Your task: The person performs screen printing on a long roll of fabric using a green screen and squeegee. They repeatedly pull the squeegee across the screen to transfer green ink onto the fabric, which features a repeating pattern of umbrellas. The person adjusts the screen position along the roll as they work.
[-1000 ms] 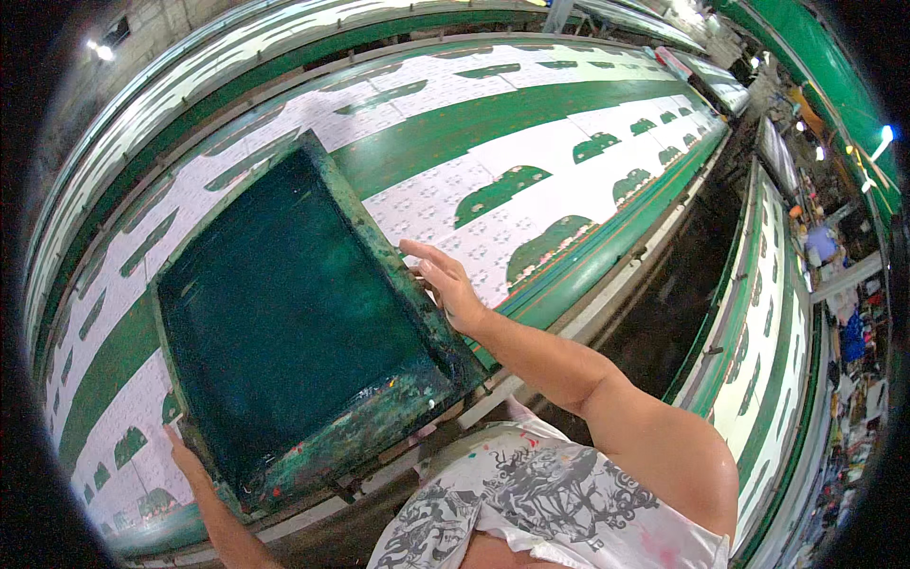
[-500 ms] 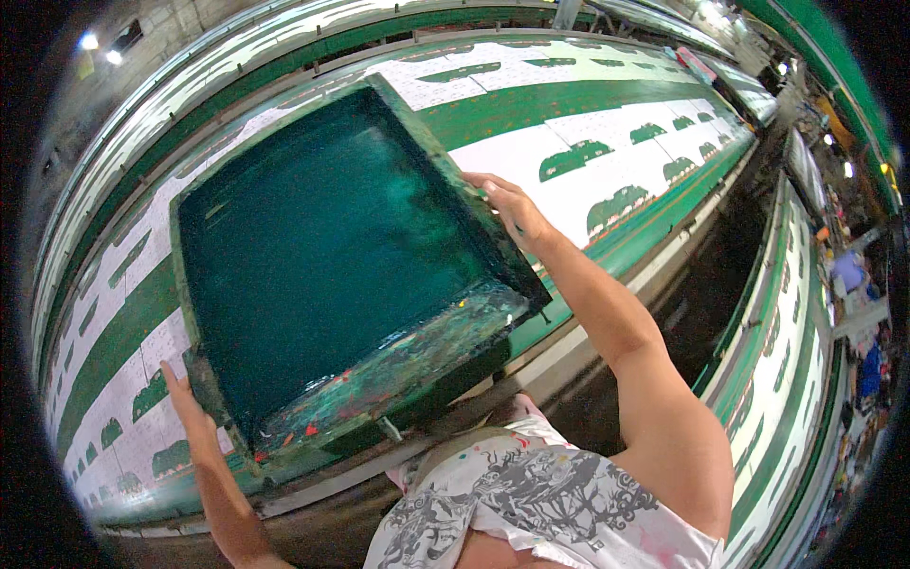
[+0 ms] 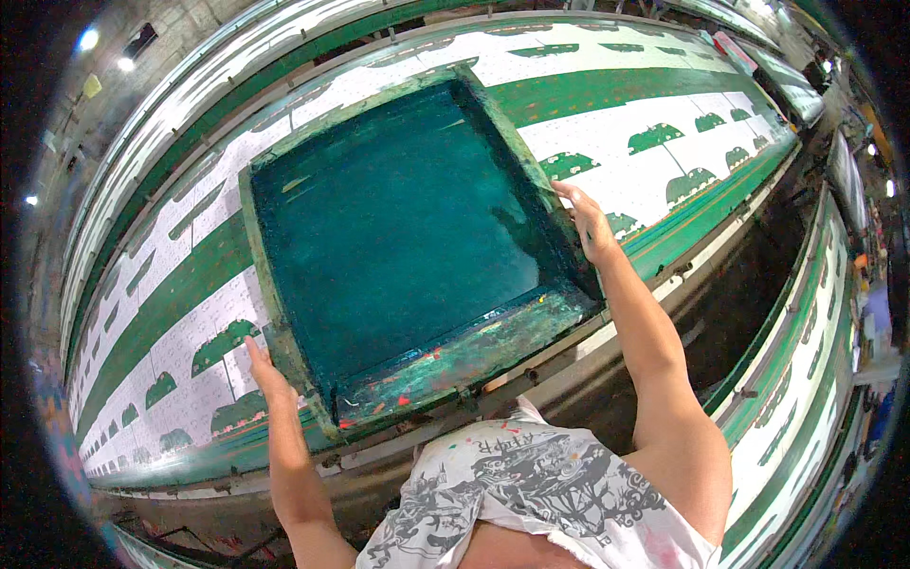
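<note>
A large square screen-printing frame (image 3: 431,387) spans the middle of the view, its wooden rim stained green and dotted with red and yellow paint. Dark teal ink (image 3: 398,223) covers the mesh inside it, with a wet pool along the right side. My left hand (image 3: 273,377) holds the lower left side of the rim, one finger stretched upward along it. On the right side, my right hand (image 3: 590,226) grips the rim, its underside fingers hidden. Beneath the frame runs white fabric (image 3: 654,147) printed with green bands and tree-like shapes; whether the frame touches it I cannot tell.
The long printing table (image 3: 701,248) has a rail along its near edge, close to my body. Another table with printed fabric (image 3: 791,327) stands to the right across a dark aisle. More long tables (image 3: 284,43) run behind. Lamps shine at the upper left.
The frame, with both hands still on it, now sits further right in view and looks lower and flatter against the table. The view itself has also shifted. The wet ink patch on the mesh has changed shape.
</note>
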The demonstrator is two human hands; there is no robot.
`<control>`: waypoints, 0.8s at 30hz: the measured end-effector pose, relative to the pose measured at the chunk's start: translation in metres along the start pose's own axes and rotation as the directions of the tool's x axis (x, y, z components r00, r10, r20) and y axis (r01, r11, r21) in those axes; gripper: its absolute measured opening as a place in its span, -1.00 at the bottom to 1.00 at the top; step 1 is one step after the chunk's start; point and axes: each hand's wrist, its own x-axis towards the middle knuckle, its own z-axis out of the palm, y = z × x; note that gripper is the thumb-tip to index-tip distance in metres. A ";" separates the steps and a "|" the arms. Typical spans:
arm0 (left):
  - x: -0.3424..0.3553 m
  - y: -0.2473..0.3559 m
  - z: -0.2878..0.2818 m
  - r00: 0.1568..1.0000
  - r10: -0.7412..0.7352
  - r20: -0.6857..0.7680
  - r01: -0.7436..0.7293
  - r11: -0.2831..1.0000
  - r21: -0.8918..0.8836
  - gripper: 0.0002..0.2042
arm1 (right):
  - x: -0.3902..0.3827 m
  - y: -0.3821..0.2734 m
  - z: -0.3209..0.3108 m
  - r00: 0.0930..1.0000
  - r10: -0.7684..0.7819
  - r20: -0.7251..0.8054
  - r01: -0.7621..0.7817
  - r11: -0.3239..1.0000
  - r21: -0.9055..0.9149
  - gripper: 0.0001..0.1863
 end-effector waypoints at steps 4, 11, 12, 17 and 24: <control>-0.022 -0.017 0.033 0.998 0.037 -0.049 -0.034 0.997 0.063 -0.24 | -0.002 0.003 -0.039 1.000 -0.024 0.017 0.022 0.996 0.082 -0.25; -0.040 -0.036 0.061 0.999 0.046 -0.018 -0.045 0.998 0.045 -0.28 | 0.011 0.013 -0.081 1.000 -0.024 -0.017 0.025 0.996 0.081 -0.15; -0.041 -0.038 0.064 0.999 0.042 0.029 -0.042 0.999 -0.001 -0.32 | 0.013 0.014 -0.086 0.999 -0.004 -0.034 0.006 0.998 0.069 -0.13; -0.042 -0.053 0.079 0.993 0.111 -0.043 -0.110 0.993 0.035 -0.37 | 0.015 0.018 -0.109 0.999 -0.031 0.019 0.028 0.993 0.115 -0.08; -0.038 -0.059 0.082 0.987 0.126 -0.100 -0.104 0.973 0.206 -0.33 | 0.023 0.021 -0.112 0.996 0.083 0.039 -0.083 0.997 0.006 -0.29</control>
